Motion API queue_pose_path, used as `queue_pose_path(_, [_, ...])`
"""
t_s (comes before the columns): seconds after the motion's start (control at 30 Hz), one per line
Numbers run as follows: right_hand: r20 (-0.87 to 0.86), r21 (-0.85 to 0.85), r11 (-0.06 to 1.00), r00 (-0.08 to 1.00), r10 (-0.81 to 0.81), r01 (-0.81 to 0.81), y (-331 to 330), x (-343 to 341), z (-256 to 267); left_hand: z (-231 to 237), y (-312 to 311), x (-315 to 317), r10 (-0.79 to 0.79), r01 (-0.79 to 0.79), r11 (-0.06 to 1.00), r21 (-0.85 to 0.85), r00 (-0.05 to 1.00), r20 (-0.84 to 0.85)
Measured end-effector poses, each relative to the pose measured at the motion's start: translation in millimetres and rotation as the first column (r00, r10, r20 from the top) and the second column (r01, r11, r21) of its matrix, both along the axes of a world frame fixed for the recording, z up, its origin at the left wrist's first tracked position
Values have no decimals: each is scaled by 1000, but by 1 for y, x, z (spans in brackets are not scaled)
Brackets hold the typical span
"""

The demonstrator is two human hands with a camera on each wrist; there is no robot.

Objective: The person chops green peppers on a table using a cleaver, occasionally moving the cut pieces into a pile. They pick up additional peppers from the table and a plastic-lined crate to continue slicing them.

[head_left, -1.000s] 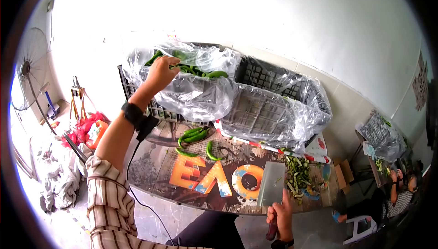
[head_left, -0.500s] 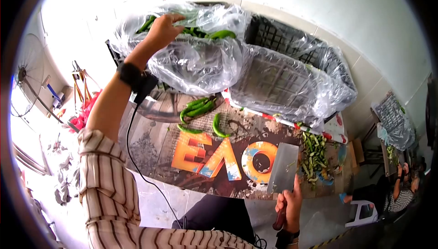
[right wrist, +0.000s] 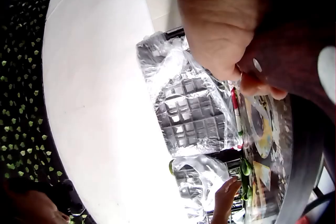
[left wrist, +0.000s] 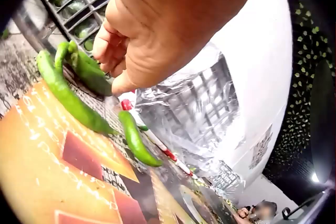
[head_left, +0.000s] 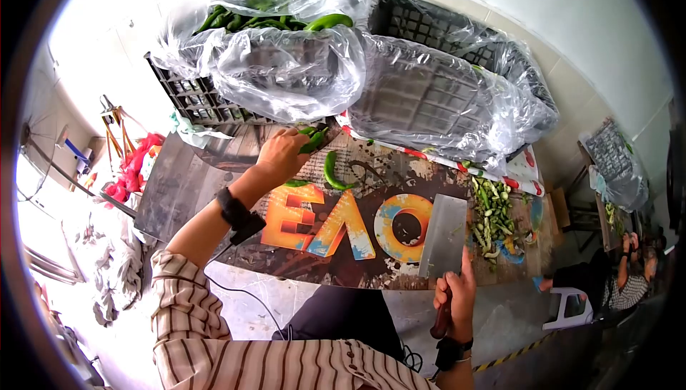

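Note:
My left hand (head_left: 280,154) is over the small group of green chili peppers (head_left: 314,141) on the table, below the crate. In the left wrist view its bent fingers and thumb come right up to a dark green pepper (left wrist: 90,74); I cannot tell whether they grip it. A lighter pepper (left wrist: 71,98) lies beside that one, and a curved pepper (head_left: 331,170) lies apart to the right. My right hand (head_left: 457,295) holds a cleaver (head_left: 444,236) by its dark handle, index finger stretched toward the broad blade, near the table's front edge.
Behind, a plastic-lined crate (head_left: 286,68) holds more green peppers (head_left: 268,24). Beside it stands another lined crate (head_left: 436,97). Cut pepper pieces (head_left: 493,218) lie right of the blade. A cable (head_left: 246,297) hangs by my left arm. Another person (head_left: 629,290) sits far right.
My left hand has left the peppers in the crate and come down to those on the table. The right hand keeps its hold on the cleaver. The head view has shifted.

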State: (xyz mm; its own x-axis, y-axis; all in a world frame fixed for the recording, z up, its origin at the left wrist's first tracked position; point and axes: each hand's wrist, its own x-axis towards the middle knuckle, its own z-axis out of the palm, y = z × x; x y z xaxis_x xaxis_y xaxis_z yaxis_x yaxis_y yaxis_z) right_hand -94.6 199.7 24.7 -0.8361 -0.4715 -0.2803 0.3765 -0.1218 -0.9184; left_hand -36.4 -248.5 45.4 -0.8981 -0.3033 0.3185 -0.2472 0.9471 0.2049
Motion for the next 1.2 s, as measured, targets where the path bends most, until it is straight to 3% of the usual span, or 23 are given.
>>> queue_pose_path(0.1, [12,-13,1000,1000,-5,5,1,1,0,-9,-1,-18,99,-99,995,-4,990,104])
queue_pose_path(0.3, [10,-17,1000,1000,10,-9,1,0,-1,-15,-2,-24,168,-161,984,-76,982,88])
queue_pose_path(0.37, [6,-24,1000,1000,13,-12,3,-1,-1,-12,-3,-22,149,-150,989,15,988,50])
queue_pose_path(0.43, [-6,-27,999,1000,30,-30,4,-1,-2,4,13,-12,115,-114,992,46,993,-32])
queue_pose_path(0.5, [-6,-53,998,1000,25,-25,4,-1,-6,24,38,5,-83,99,994,55,968,-235])
queue_pose_path(0.57, [2,-69,998,1000,12,-12,4,-1,-8,34,74,23,-173,207,974,91,942,-289])
queue_pose_path(0.6, [6,-75,997,1000,16,-16,3,-1,-8,38,96,31,-218,254,963,92,932,-288])
queue_pose_path(0.63, [7,-77,997,1000,20,-20,3,-1,-7,36,122,39,-174,238,947,218,945,-275])
queue_pose_path(0.7, [1,-61,998,1000,3,-3,3,0,-7,10,157,44,-252,369,889,272,889,-383])
queue_pose_path(0.77, [-50,-66,997,999,22,-25,3,-2,-10,-10,184,45,-299,361,899,249,920,-254])
queue_pose_path(0.83, [-79,-33,999,997,14,-17,3,-3,-6,-28,206,43,-326,372,918,134,904,-276])
queue_pose_path(0.9, [-204,44,996,976,81,-73,6,-6,-2,-36,218,42,-290,336,934,122,912,-291])
queue_pose_path(0.97, [-212,60,996,975,70,-59,9,-8,11,-36,222,41,-290,336,936,104,904,-315])
queue_pose_path(1.03, [-400,233,959,882,247,-163,12,-11,25,-36,224,40,-292,334,939,80,898,-328])
queue_pose_path(1.1, [-418,269,948,866,274,-171,8,-11,40,-36,225,37,-303,360,927,107,886,-352])
queue_pose_path(1.13, [-415,371,903,830,372,-219,4,-8,52,-39,225,34,-316,372,922,106,883,-347])
queue_pose_path(1.17, [-400,470,843,789,467,-260,1,-6,60,-44,225,30,-301,362,925,114,883,-361])
queue_pose_path(1.2, [-507,552,810,691,516,-200,-4,-5,63,-46,226,27,-284,351,928,123,883,-375])
